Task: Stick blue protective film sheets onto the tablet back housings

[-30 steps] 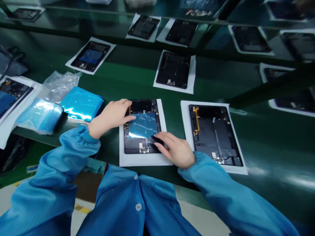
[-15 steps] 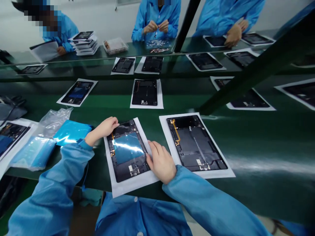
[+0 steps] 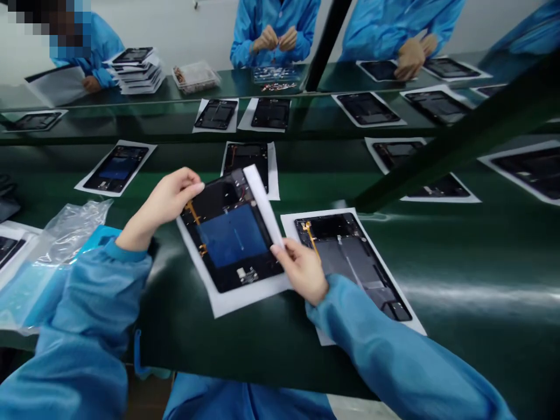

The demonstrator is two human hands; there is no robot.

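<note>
Between my hands a black tablet housing (image 3: 227, 274) with a blue film (image 3: 236, 233) across its middle is lifted and tilted above the bench, together with the white paper sheet (image 3: 215, 303) beneath it. My left hand (image 3: 175, 192) pinches its upper left corner. At the lower right edge, my right hand (image 3: 301, 265) grips the housing and sheet, thumb on top. A second tablet housing (image 3: 350, 256), with an orange flex cable and no blue film, lies on its own paper to the right, partly behind my right hand and sleeve.
Plastic bags with blue sheets (image 3: 56, 268) lie at the left. More housings on paper, such as one at the far left (image 3: 118, 169), rest on the conveyor beyond. A dark green post (image 3: 437, 140) slants across the right. Co-workers in blue (image 3: 275, 35) sit opposite.
The housing with the blue film and its paper have come up off the bench and moved slightly away from me. Both hands have risen with it, still gripping its edges.
</note>
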